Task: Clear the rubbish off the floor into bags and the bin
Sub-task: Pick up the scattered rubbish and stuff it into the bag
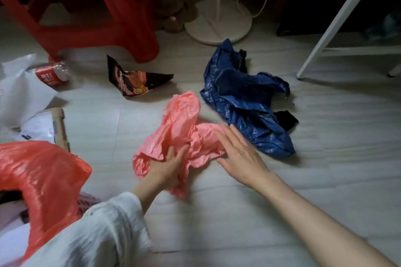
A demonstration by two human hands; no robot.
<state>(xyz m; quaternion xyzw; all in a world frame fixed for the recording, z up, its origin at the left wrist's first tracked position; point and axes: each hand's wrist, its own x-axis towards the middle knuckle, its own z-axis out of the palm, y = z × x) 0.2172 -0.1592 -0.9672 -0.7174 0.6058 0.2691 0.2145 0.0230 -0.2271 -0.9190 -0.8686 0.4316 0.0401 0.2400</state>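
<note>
A crumpled pink plastic bag (184, 128) lies on the floor in the middle. My left hand (167, 167) rests on its near part, and whether the fingers grip the plastic is unclear. My right hand (238, 154) hovers flat and blurred at the bag's right edge, fingers straight. Just beyond it lies a crumpled dark blue plastic bag (243, 97). Further back are a black and orange snack wrapper (134, 82) and a crushed plastic bottle with a red label (52, 73). A red plastic bag (41, 180) stands open at the near left.
A red plastic stool (112, 17) stands at the back left. A white round fan base (217, 26) sits behind the blue bag, a white chair leg (329, 26) at the right. A white bag (19, 93) and a cardboard box (60, 128) lie at the left.
</note>
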